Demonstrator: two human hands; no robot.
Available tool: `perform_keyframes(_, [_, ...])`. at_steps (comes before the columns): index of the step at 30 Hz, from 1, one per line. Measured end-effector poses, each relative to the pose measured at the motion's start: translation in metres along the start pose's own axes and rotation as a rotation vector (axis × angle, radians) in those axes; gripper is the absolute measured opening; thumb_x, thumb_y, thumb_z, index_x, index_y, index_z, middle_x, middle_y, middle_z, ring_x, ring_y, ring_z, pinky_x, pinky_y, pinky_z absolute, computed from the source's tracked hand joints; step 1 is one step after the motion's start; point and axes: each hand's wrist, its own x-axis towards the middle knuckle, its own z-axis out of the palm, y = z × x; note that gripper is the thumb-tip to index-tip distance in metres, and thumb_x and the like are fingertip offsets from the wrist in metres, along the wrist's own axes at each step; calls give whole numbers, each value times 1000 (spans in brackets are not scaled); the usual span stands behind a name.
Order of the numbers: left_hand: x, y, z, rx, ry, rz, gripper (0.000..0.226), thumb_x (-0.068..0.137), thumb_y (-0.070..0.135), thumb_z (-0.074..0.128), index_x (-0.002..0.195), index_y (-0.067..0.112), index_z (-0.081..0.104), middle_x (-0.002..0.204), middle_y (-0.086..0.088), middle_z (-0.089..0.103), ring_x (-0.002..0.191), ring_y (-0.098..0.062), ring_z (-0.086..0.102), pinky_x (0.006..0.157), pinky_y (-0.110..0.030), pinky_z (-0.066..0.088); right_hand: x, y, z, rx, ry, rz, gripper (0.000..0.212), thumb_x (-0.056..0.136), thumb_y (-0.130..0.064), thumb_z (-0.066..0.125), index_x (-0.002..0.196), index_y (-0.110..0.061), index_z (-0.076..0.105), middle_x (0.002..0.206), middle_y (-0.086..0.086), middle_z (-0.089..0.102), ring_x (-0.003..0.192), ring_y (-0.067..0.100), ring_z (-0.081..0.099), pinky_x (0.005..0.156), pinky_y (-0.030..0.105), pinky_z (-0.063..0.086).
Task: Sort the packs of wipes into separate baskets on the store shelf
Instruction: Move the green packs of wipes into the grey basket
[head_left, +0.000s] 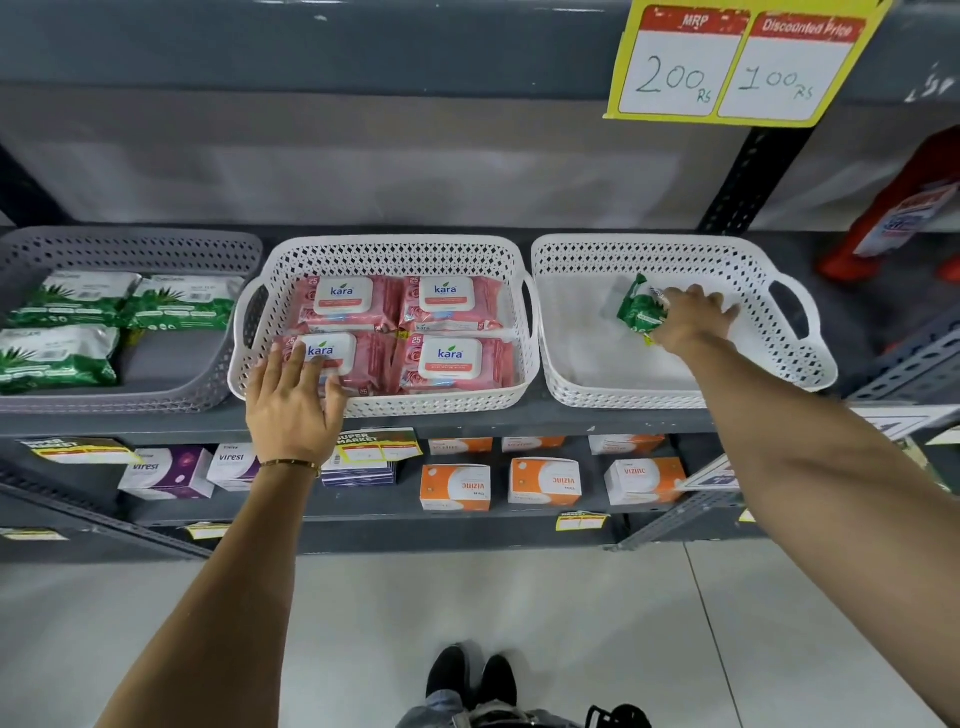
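Three baskets stand side by side on the shelf. The grey basket (171, 400) on the left holds three green and white wipe packs (78, 299). The middle white basket (384, 249) holds several pink Kara wipe packs (449, 304). My left hand (296, 395) lies flat over that basket's front rim, fingers spread on the front-left pink pack (358, 364). The right white basket (675, 254) holds only a green wipe pack (640, 307). My right hand (688, 317) is inside it, closed on that green pack.
A lower shelf carries purple and white boxes (166, 470) and orange and white boxes (456, 486). A yellow price sign (737, 62) hangs from the shelf above. A red package (904, 218) stands at the far right. Perforated shelf uprights (748, 176) frame the bay.
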Motion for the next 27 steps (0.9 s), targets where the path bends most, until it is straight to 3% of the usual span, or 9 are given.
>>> perform_keyframes(10, [1,0,-10,0,-78,31,62,86,47,20,115,9,60,132,-22,52,131,-38,37,109,-49,25,-32,-40,-16,242,267,-27,48,80,-11,65,126,-9,51,124,24,49,111,45,52,99,49,39])
perform_keyframes(15, [0,-11,-17,-23,-93,111,69,88,49,17,129,4,48,141,-20,42,137,-31,27,116,-41,8,-53,-79,-41,372,404,-89,45,79,-12,66,123,-9,56,119,24,52,109,44,51,96,47,45])
perform_keyframes(22, [10,-75,-37,-68,-55,128,68,90,45,16,134,-1,40,142,-21,40,138,-34,25,115,-46,9,-117,-183,-80,452,499,-221,57,77,-15,72,131,-17,54,123,20,53,114,39,48,98,43,43])
perform_keyframes(27, [25,-161,-54,-118,-79,150,64,91,44,22,134,-1,40,141,-20,43,136,-33,28,115,-44,12,-169,-295,-79,451,473,-262,54,78,-17,70,130,-16,54,125,20,53,115,39,46,94,40,42])
